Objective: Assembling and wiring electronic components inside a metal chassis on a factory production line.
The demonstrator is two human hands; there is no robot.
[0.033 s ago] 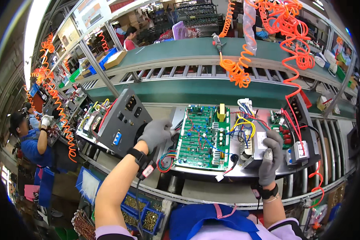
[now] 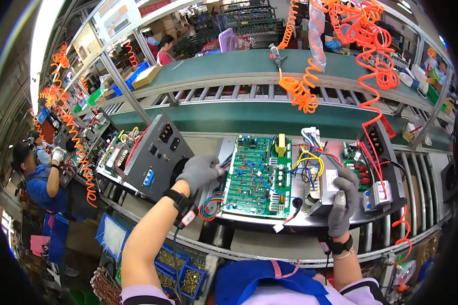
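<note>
An open metal chassis lies in front of me on the roller line. It carries a green circuit board, a bundle of coloured wires and a transformer block with a white label. My left hand, in a grey glove, is curled over the chassis's left edge beside the board, next to a grey front panel with sockets. My gloved right hand grips the right side of the transformer block. Both wrists wear black straps.
A green conveyor belt runs behind the chassis. Orange coiled hoses hang over it, one with a driver. Blue bins of screws sit under the bench edge. A person in blue works at the far left.
</note>
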